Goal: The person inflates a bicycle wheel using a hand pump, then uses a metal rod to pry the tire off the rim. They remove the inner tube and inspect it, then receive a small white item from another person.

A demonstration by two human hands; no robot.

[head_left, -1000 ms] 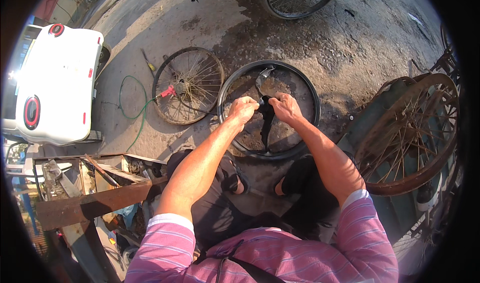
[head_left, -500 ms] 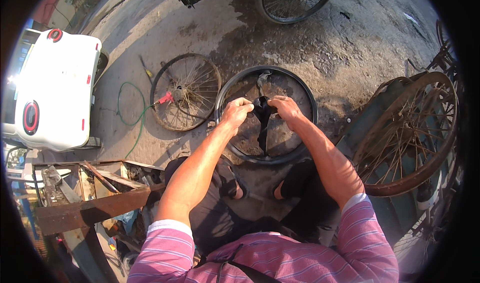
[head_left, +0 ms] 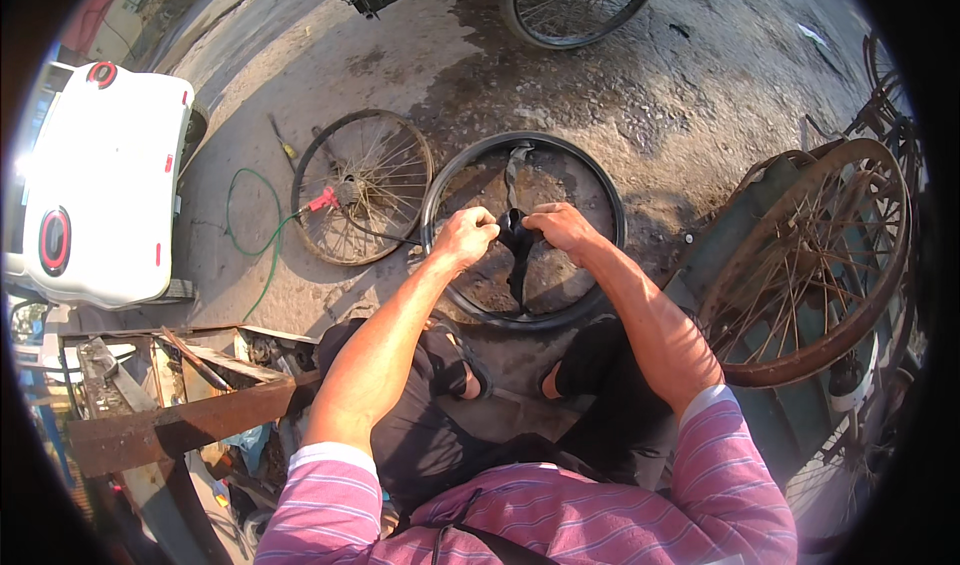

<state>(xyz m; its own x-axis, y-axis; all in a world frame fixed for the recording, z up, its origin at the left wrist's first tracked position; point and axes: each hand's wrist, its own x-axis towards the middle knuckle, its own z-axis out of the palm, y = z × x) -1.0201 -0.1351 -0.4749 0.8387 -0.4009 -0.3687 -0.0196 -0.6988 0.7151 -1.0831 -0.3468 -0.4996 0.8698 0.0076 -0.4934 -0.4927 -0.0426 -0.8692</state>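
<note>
A black bicycle tyre [head_left: 617, 215] lies flat on the ground before my feet, with no spokes inside it. Across its opening, from far side to near side, runs a limp black rubber strip that looks like a flattened inner tube [head_left: 518, 265]. My left hand [head_left: 465, 239] pinches the left edge of the tube near the tyre's middle. Opposite it, my right hand [head_left: 562, 227] pinches the right edge, so the rubber is spread wide between my fingertips. Both hands are closed, and the exact grip under the fingers is hidden.
A spoked wheel [head_left: 425, 155] with a red air fitting [head_left: 323, 200] on a green hose [head_left: 272, 250] lies left of the tyre. Rusty wheel [head_left: 770, 373] leans at right. Scrap wood and a rusty beam [head_left: 190, 430] stand near left; a white vehicle [head_left: 105, 185] is beyond.
Both hands have come slightly nearer to me, still pinching the tube, whose spread part has shifted with them. The whole view has moved a little.
</note>
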